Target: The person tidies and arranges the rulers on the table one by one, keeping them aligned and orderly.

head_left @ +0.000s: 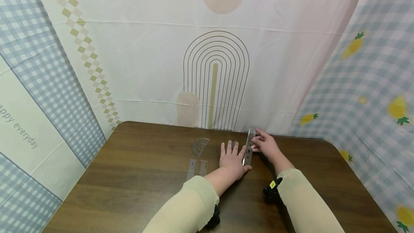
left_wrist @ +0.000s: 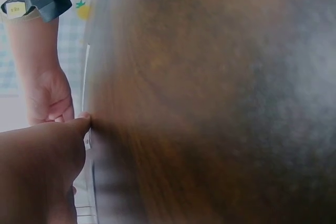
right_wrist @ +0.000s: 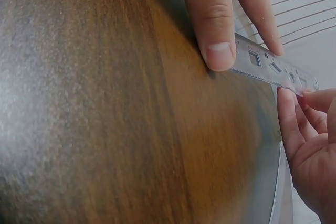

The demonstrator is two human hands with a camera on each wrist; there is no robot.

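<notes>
A pale patterned cloth (head_left: 145, 64) hangs behind the wooden worktop (head_left: 129, 175), where the stencil ruler (head_left: 248, 151) lies. Left of the ruler, the left hand (head_left: 232, 163) touches it, fingers spread; right of it, the right hand (head_left: 266, 146) pinches its far end. The protractor (head_left: 200, 147) lies farther left.

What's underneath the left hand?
A greyish piece peeks out near fingertips of the left hand, with the table around. Whatever lies beneath the palm is covered.

Left arm (head_left: 187, 204) and right arm (head_left: 307, 199) reach forward, and look at the left hand (head_left: 232, 163): palm down, fingers (head_left: 229, 147) fanned, thumb jutting sideways! Just beside it, the right hand (head_left: 266, 145), palm turned inward, fingers partly bent, thumb tip drawn close.
</notes>
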